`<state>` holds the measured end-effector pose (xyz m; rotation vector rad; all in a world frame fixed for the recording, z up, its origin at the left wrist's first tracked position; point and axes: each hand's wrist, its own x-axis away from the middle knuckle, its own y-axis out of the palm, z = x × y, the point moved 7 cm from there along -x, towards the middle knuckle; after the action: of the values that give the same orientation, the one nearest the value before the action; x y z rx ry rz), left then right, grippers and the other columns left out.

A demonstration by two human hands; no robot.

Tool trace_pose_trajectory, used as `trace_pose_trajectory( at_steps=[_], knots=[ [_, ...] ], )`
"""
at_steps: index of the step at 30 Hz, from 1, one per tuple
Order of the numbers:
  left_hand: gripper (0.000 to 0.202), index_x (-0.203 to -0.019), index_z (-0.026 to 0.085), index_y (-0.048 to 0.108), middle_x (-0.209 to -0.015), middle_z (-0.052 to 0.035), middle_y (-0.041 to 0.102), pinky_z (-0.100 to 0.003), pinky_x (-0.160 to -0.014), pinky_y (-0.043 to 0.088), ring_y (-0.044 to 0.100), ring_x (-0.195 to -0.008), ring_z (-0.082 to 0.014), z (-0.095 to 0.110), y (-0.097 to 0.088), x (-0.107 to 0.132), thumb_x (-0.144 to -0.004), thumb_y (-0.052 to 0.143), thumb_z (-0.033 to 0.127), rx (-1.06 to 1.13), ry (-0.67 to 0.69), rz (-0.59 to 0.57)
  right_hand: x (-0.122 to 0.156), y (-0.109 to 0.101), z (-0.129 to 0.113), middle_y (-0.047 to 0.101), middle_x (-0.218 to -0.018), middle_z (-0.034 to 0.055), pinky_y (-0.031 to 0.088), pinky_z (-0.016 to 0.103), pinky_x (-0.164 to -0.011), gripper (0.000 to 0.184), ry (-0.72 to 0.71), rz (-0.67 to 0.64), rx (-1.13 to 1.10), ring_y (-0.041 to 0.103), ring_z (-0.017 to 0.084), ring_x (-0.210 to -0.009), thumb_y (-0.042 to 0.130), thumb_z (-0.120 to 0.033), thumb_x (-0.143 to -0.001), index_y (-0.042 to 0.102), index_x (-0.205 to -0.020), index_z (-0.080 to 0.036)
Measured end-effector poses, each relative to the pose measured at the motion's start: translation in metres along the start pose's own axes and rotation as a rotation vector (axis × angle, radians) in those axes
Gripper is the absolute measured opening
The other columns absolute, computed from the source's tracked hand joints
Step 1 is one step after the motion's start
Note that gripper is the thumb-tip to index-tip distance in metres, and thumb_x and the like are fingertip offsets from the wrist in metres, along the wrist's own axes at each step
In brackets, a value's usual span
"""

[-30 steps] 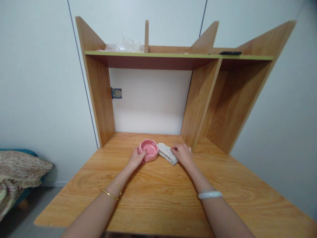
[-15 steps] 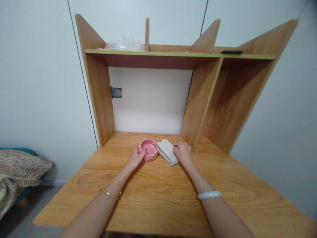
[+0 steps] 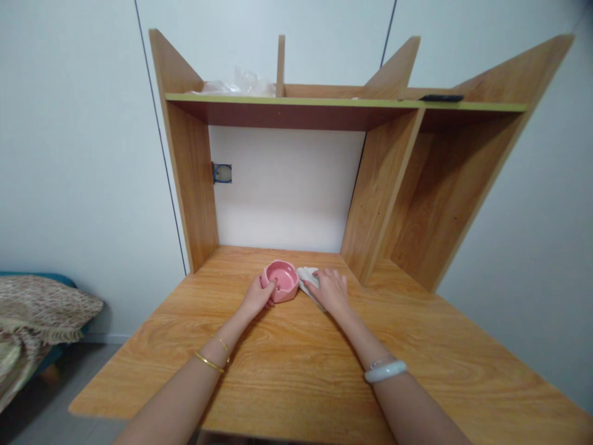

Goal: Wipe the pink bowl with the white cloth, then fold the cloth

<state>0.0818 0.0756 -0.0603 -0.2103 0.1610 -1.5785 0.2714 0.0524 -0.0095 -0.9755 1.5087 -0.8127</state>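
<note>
Left hand (image 3: 256, 298): thumb inside, fingers outside, pinching the pink dish (image 3: 288, 295).
Pink dish: on the wooden desk (image 3: 287, 371).
White cloth (image 3: 306, 275): just right of the dish.
Right hand (image 3: 332, 292): over the cloth, thumb spread; grip cannot be told.

This looks like a room in a home, with a wood-grain desk (image 3: 287, 377) topped by a hutch (image 3: 393, 185) of open compartments, set against a pale panelled wall (image 3: 83, 154). A fringed, patterned throw (image 3: 41, 303) draped over a piece of teal furniture (image 3: 55, 353), either a sofa or a bed, gives it a lived-in, domestic character, above a grey floor (image 3: 99, 368).
</note>
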Motion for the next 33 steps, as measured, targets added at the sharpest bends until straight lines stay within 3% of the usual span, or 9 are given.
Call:
trace_pose_trajectory(
  at_steps=[4,8,11,15,19,22,24,28,33],
  knots=[
    [0.039,-0.114,0.01,0.044,-0.044,0.0051,0.054,-0.018,-0.037,0.041,0.051,-0.034,-0.0099,0.0,0.001,0.0,-0.084,0.049,0.035,0.006,-0.001,-0.01,-0.003,0.007,0.003,0.065,-0.094,0.0098,0.029,0.034,-0.077,0.026,0.051,-0.065,-0.027,0.053,0.024,-0.092,0.045,-0.034,-0.081,0.064,-0.091,-0.019],
    [0.042,-0.117,0.009,0.041,-0.045,0.0045,0.054,-0.019,-0.037,0.042,0.052,-0.034,-0.0107,0.0,0.002,0.001,-0.084,0.049,0.034,0.016,0.002,-0.01,-0.005,-0.011,0.014,0.065,-0.093,0.0075,0.031,0.03,-0.074,0.03,0.13,0.162,-0.271,0.055,0.02,-0.087,0.038,-0.034,-0.084,0.06,-0.099,-0.018],
    [0.044,-0.118,0.01,0.04,-0.047,0.0036,0.055,-0.019,-0.038,0.042,0.053,-0.036,-0.011,0.001,0.003,0.003,-0.083,0.049,0.035,0.012,0.007,-0.004,-0.001,-0.02,0.0,0.064,-0.094,0.0056,0.031,0.03,-0.075,0.029,0.037,0.228,-0.382,0.053,0.019,-0.086,0.04,-0.035,-0.084,0.059,-0.099,-0.019],
    [0.043,-0.116,0.012,0.043,-0.056,0.0007,0.06,-0.021,-0.042,0.045,0.057,-0.043,-0.0121,0.005,0.005,0.003,-0.082,0.05,0.037,-0.028,0.079,-0.02,0.008,-0.019,-0.036,0.063,-0.097,0.0036,0.028,0.031,-0.079,0.023,-0.167,0.132,-0.312,0.049,0.02,-0.093,0.047,-0.034,-0.083,0.062,-0.098,-0.025],
    [0.042,-0.11,0.013,0.049,-0.093,-0.0086,0.065,-0.027,-0.071,0.05,0.062,-0.08,-0.0173,0.02,-0.003,0.004,-0.074,0.059,0.032,-0.087,0.332,0.086,0.014,-0.012,-0.051,0.061,-0.094,0.0025,0.027,0.031,-0.079,0.025,-0.237,0.043,-0.253,0.048,0.02,-0.093,0.044,-0.042,-0.084,0.065,-0.091,-0.03],
    [0.047,-0.112,0.014,0.05,-0.111,-0.0108,0.058,-0.032,-0.088,0.043,0.055,-0.1,-0.0201,0.029,-0.005,0.008,-0.07,0.062,0.03,-0.158,0.48,0.127,0.013,-0.01,-0.042,0.061,-0.093,0.0032,0.029,0.03,-0.077,0.024,-0.151,0.059,-0.239,0.05,0.018,-0.092,0.044,-0.038,-0.085,0.064,-0.087,-0.025],
    [0.047,-0.113,0.014,0.049,-0.113,-0.011,0.057,-0.034,-0.09,0.041,0.053,-0.103,-0.021,0.032,-0.003,0.011,-0.07,0.061,0.031,-0.197,0.508,0.115,0.012,-0.01,-0.032,0.062,-0.093,0.0047,0.031,0.03,-0.075,0.022,-0.043,0.088,-0.206,0.053,0.019,-0.091,0.049,-0.039,-0.081,0.058,-0.089,-0.02],
    [0.048,-0.114,0.014,0.048,-0.115,-0.0114,0.055,-0.035,-0.093,0.038,0.05,-0.107,-0.0221,0.036,-0.003,0.016,-0.07,0.06,0.03,-0.244,0.497,0.144,0.012,-0.008,-0.019,0.064,-0.084,0.0106,0.035,0.033,-0.069,0.046,0.147,0.014,-0.104,0.06,0.025,-0.082,0.048,-0.055,-0.075,0.047,-0.095,-0.014],
    [0.051,-0.116,0.016,0.046,-0.115,-0.01,0.055,-0.034,-0.092,0.038,0.05,-0.107,-0.0219,0.041,-0.002,0.022,-0.068,0.06,0.028,-0.266,0.519,0.143,0.009,-0.001,-0.021,0.066,-0.081,0.0149,0.038,0.034,-0.063,0.057,0.237,-0.085,-0.087,0.063,0.029,-0.079,0.044,-0.062,-0.072,0.04,-0.101,-0.013]
  ],
)
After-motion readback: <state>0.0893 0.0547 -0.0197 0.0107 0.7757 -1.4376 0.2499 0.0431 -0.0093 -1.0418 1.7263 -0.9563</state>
